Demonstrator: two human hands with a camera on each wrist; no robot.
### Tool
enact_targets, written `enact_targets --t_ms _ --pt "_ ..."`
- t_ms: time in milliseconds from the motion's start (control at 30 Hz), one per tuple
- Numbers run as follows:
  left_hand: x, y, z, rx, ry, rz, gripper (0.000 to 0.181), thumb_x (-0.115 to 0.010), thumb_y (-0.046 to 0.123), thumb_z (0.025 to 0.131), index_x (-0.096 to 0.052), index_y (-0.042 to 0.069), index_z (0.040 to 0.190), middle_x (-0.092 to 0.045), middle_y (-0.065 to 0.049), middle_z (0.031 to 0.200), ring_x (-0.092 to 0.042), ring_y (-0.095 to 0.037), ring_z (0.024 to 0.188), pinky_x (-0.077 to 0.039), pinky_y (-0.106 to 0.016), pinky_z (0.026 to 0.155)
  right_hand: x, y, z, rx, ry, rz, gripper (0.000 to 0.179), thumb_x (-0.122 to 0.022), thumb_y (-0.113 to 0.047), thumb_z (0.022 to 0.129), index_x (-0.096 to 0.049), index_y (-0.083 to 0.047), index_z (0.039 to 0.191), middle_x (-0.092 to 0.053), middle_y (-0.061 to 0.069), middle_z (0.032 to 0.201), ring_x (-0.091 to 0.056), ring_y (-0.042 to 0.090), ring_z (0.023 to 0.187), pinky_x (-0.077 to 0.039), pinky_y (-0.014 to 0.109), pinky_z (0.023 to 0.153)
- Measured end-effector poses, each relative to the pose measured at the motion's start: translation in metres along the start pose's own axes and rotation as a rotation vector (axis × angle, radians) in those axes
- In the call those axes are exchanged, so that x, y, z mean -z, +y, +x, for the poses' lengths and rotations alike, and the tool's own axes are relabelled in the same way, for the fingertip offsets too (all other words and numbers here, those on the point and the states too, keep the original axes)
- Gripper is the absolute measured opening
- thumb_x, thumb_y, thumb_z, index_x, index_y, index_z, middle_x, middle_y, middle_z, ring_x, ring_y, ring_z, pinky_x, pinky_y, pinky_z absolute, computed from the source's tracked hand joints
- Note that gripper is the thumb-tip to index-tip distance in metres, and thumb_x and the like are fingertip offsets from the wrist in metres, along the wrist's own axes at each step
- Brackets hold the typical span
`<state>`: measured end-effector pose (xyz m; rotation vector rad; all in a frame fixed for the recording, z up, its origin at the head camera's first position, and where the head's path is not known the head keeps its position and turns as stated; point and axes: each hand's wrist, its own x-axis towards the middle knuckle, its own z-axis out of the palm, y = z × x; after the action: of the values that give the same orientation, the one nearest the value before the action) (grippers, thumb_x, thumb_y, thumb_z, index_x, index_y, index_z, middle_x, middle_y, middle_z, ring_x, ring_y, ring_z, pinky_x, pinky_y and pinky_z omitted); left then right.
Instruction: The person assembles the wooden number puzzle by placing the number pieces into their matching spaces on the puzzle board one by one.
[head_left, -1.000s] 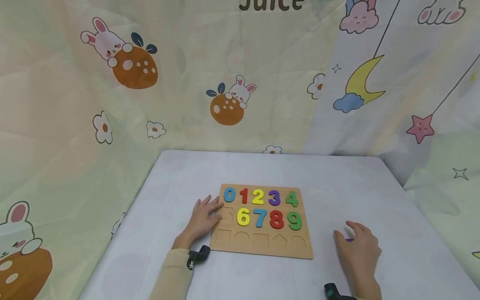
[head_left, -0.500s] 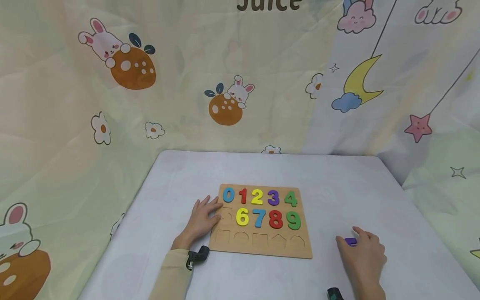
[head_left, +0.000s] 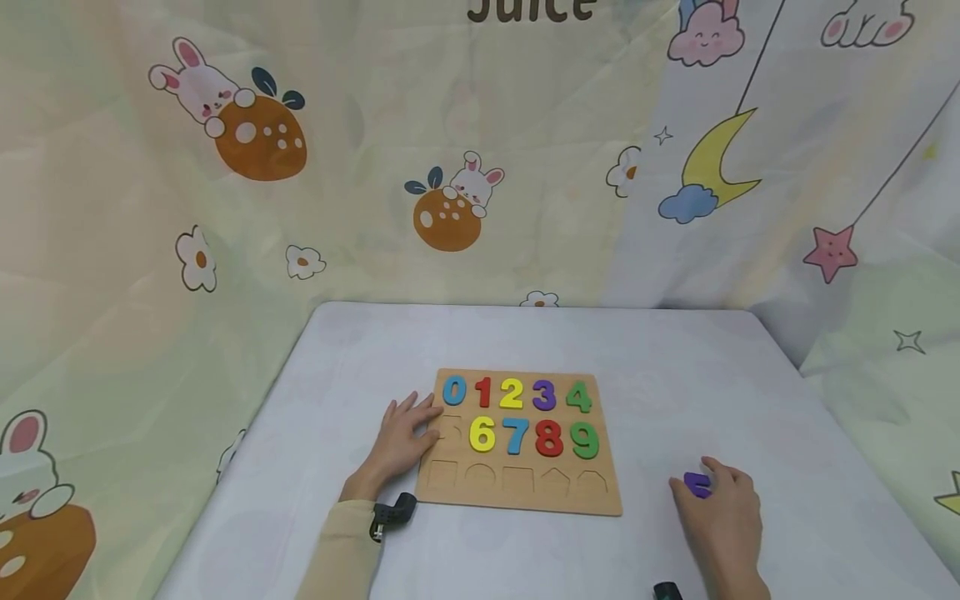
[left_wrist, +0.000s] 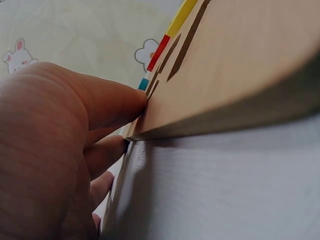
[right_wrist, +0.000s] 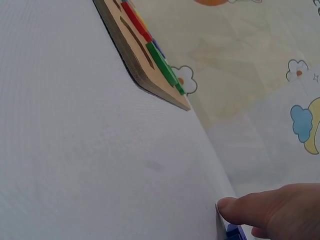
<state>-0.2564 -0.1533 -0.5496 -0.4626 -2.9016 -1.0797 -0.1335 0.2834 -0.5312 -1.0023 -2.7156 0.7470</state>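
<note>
On the table lies a wooden number puzzle board [head_left: 517, 497], with coloured digits 0 to 4 in its back row and 6 to 9 in the middle row. An unfilled recess [head_left: 452, 428] is left of the yellow 6 [head_left: 482, 434]. My left hand [head_left: 397, 446] rests at the board's left edge, thumb on its top face, fingers extended along the edge. To the right of the board, my right hand [head_left: 723, 517] pinches a purple number piece [head_left: 697, 485] between thumb and fingers, low over the table. In the right wrist view, only a bit of the purple piece [right_wrist: 236, 232] shows below the thumb.
The white table [head_left: 360, 342] reaches back to a printed cloth backdrop [head_left: 360, 167]. Along the board's front row run several outlined recesses [head_left: 518, 480]. Wrist cameras sit on both arms; the left one [head_left: 393, 512] is close to the board's near left corner.
The purple piece, mostly hidden in my right hand at first, has come into view and turned so more of it shows. The left hand keeps its place on the board; the head view shifts slightly.
</note>
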Motion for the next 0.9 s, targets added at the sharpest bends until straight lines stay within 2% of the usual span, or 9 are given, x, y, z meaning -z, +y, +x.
enact_targets --t_ms 133,233,300,467,567,667,733,767,900 --pt "0.000 0.000 0.000 -0.001 0.002 -0.006 0.040 -0.066 0.020 0.091 -0.064 0.014 0.130 -0.045 -0.004 0.150 -0.022 -0.029 0.148 0.000 -0.049 0.122 0.002 0.002 0.000 0.019 -0.030 0.014 0.070 -0.072 -0.027 0.084 -0.043 0.002 0.141 -0.033 0.036 0.138 -0.035 0.055 0.124 -0.035 0.069 0.103" --pt "-0.001 0.000 0.000 0.000 0.001 -0.008 0.039 -0.066 0.021 0.091 -0.064 0.014 0.130 -0.045 -0.003 0.150 -0.022 -0.029 0.148 0.000 -0.048 0.123 0.006 0.006 -0.001 0.077 -0.091 0.027 0.072 -0.072 -0.028 0.085 -0.041 0.002 0.142 -0.033 0.036 0.140 -0.034 0.055 0.126 -0.033 0.069 0.104" --pt "-0.001 0.000 0.001 -0.002 0.000 -0.007 0.039 -0.065 0.021 0.091 -0.064 0.015 0.130 -0.045 -0.003 0.150 -0.022 -0.029 0.148 0.000 -0.048 0.123 0.010 0.011 -0.002 0.148 -0.148 0.035 0.075 -0.074 -0.028 0.084 -0.039 0.003 0.143 -0.032 0.035 0.142 -0.032 0.055 0.129 -0.030 0.068 0.106" --pt "0.001 0.001 0.001 -0.006 0.003 -0.010 0.039 -0.066 0.020 0.091 -0.064 0.014 0.130 -0.045 -0.004 0.150 -0.022 -0.030 0.147 0.000 -0.050 0.122 0.021 0.027 -0.001 0.395 -0.247 0.037 0.080 -0.079 -0.026 0.079 -0.039 0.004 0.142 -0.034 0.036 0.141 -0.034 0.057 0.127 -0.031 0.070 0.104" --pt "0.003 0.002 0.000 0.001 -0.003 -0.007 0.039 -0.065 0.020 0.091 -0.064 0.014 0.130 -0.045 -0.004 0.150 -0.022 -0.030 0.147 0.000 -0.050 0.122 0.026 0.034 -0.001 0.475 -0.267 0.037 0.079 -0.080 -0.025 0.078 -0.041 0.002 0.141 -0.038 0.034 0.139 -0.043 0.055 0.121 -0.042 0.065 0.098" --pt "0.003 0.003 0.000 0.011 -0.007 -0.009 0.039 -0.065 0.020 0.091 -0.064 0.014 0.130 -0.045 -0.004 0.150 -0.022 -0.030 0.147 0.000 -0.050 0.122 0.030 0.038 -0.002 0.488 -0.276 0.045 0.076 -0.080 -0.023 0.078 -0.043 -0.001 0.141 -0.044 0.028 0.136 -0.055 0.046 0.110 -0.055 0.050 0.085" --pt "0.003 0.003 0.000 0.015 -0.007 -0.013 0.039 -0.065 0.020 0.091 -0.064 0.014 0.130 -0.045 -0.005 0.150 -0.022 -0.030 0.147 0.000 -0.050 0.122 0.032 0.040 -0.003 0.485 -0.272 0.055 0.073 -0.079 -0.020 0.079 -0.045 -0.002 0.141 -0.048 0.025 0.133 -0.059 0.038 0.102 -0.055 0.040 0.076" --pt "0.002 0.003 0.000 0.016 -0.004 -0.016 0.039 -0.066 0.020 0.091 -0.064 0.014 0.130 -0.045 -0.005 0.150 -0.022 -0.030 0.147 0.000 -0.050 0.122 0.033 0.041 -0.003 0.481 -0.268 0.057 0.073 -0.079 -0.018 0.079 -0.045 -0.002 0.141 -0.049 0.024 0.132 -0.059 0.036 0.101 -0.054 0.038 0.075" --pt "0.000 0.003 -0.001 -0.011 0.020 -0.011 0.039 -0.067 0.018 0.089 -0.065 0.012 0.128 -0.048 -0.007 0.148 -0.025 -0.032 0.146 -0.002 -0.052 0.122 0.033 0.038 -0.003 0.401 -0.303 0.047 0.073 -0.077 -0.018 0.082 -0.040 -0.002 0.143 -0.041 0.028 0.137 -0.056 0.044 0.107 -0.055 0.050 0.082"
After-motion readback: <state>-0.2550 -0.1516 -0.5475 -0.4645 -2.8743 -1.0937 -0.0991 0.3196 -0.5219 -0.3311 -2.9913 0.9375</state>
